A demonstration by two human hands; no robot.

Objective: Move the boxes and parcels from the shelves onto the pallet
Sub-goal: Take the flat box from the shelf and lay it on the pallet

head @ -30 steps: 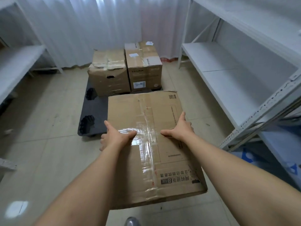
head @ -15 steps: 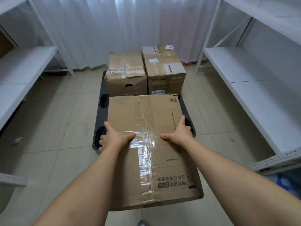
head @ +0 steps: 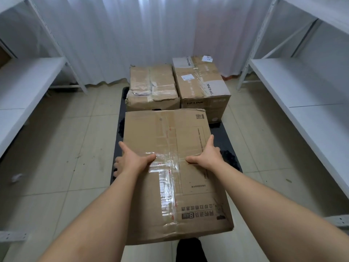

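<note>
I carry a large taped cardboard box (head: 170, 140) in front of me, held above the near end of the dark pallet (head: 229, 140). My left hand (head: 132, 159) grips its left edge, thumb on top and fingers down the side. My right hand (head: 207, 156) grips the right edge the same way. On the far end of the pallet stand two boxes side by side: a crumpled brown box (head: 153, 86) on the left and a TP-LINK box (head: 200, 82) on the right.
White metal shelves run along the left (head: 24, 86) and the right (head: 302, 103). A white curtain (head: 151, 35) hangs behind the pallet. Tiled floor (head: 66, 148) lies on both sides of the pallet. A dark shoe (head: 190, 250) shows below the box.
The view has swung so the pallet now lies straight ahead and closer. The carried box hangs over the pallet's near end. Both hands keep the same grip.
</note>
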